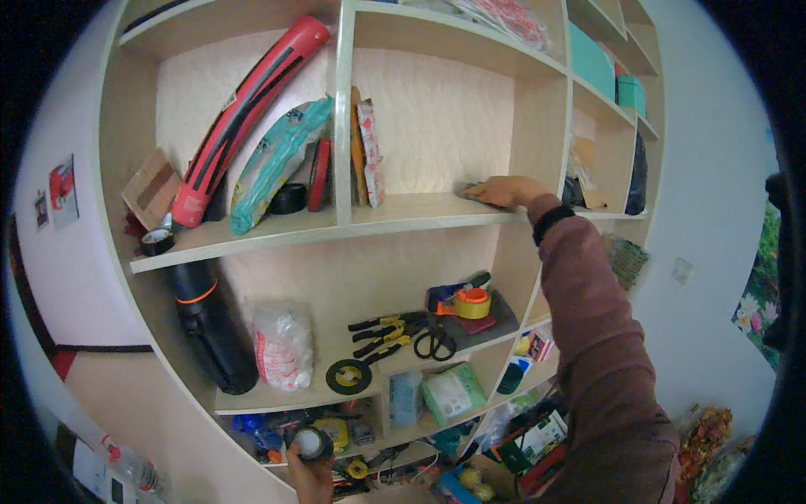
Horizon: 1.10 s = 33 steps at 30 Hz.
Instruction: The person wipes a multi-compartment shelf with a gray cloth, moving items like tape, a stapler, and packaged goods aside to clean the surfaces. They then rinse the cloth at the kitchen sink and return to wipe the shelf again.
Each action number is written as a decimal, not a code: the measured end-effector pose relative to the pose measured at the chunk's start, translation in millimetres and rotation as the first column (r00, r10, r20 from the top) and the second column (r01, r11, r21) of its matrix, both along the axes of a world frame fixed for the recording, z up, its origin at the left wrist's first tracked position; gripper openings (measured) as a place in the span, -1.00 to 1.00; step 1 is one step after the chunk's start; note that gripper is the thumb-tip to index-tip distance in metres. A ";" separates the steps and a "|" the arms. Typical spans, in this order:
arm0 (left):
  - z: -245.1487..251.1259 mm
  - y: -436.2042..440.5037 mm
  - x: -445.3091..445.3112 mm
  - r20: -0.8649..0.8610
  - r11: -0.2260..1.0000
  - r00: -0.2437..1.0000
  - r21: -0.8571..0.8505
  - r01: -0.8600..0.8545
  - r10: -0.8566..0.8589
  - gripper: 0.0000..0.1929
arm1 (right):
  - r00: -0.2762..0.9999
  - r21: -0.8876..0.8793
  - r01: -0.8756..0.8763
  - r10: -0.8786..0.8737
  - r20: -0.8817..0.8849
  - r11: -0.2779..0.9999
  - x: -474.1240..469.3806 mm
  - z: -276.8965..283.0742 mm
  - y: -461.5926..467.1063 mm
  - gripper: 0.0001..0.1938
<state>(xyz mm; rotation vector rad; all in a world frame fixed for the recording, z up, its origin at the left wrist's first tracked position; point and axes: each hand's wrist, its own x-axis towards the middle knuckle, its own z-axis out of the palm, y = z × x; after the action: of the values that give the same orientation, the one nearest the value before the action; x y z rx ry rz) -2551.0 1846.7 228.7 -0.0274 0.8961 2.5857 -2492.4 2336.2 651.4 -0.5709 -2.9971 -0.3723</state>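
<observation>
My right hand (500, 191) is pressed to the board of a shelf compartment (434, 205), near its right wall. A greyish cloth-like piece (471, 188) shows under its fingers; most of it is hidden by the hand. Lower down, my left hand (310, 475) grips a roll of black tape (313, 443) with a pale core, in front of the lower shelves. In the right hand's compartment, a brown envelope (358, 148) and a red-and-white packet (371, 154) lean on the left divider.
Left of the divider stand a red-and-black tube (252, 120), a teal plastic bag (280, 164) and another tape roll (157, 242). Below lie pliers (384, 334), scissors (434, 344), a yellow tape roll (472, 305), a white plastic bag (283, 346) and a black cylindrical case (214, 334).
</observation>
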 end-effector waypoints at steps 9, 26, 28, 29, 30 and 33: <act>-36.8 -8.9 -8.5 0.105 0.986 0.990 -0.149 -0.075 0.092 -0.54 | 0.714 0.512 -0.107 0.425 -0.557 0.852 45.7 17.7 64.2 -0.51; -78.2 54.2 -15.7 0.121 0.999 0.992 0.010 -0.036 0.034 -0.56 | 0.986 0.316 0.095 -0.046 -0.159 0.944 2.3 7.3 97.9 -0.73; -84.8 47.8 -14.7 0.132 0.997 0.991 0.059 -0.044 0.036 -0.56 | 0.978 0.331 0.106 -0.038 -0.205 0.938 3.9 5.2 88.5 -0.74; -86.6 43.4 -14.2 0.123 0.999 0.992 0.018 -0.040 0.037 -0.57 | 0.972 0.343 0.101 -0.019 -0.235 0.934 5.4 6.9 82.9 -0.74; -87.4 38.3 -13.7 0.116 0.999 0.993 -0.025 -0.033 0.036 -0.57 | 0.972 0.348 0.077 0.007 -0.234 0.934 8.9 10.1 77.8 -0.74; -84.3 26.8 -15.4 0.155 0.994 0.982 -0.045 -0.101 0.107 -0.58 | 0.982 0.385 0.005 0.069 -0.178 0.923 31.5 28.0 67.7 -0.74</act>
<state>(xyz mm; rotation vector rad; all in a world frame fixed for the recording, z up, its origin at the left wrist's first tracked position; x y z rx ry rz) -2566.4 1873.6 144.4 -0.2919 0.9058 2.6184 -2460.9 2403.9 679.4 -0.4844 -2.6448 -0.8287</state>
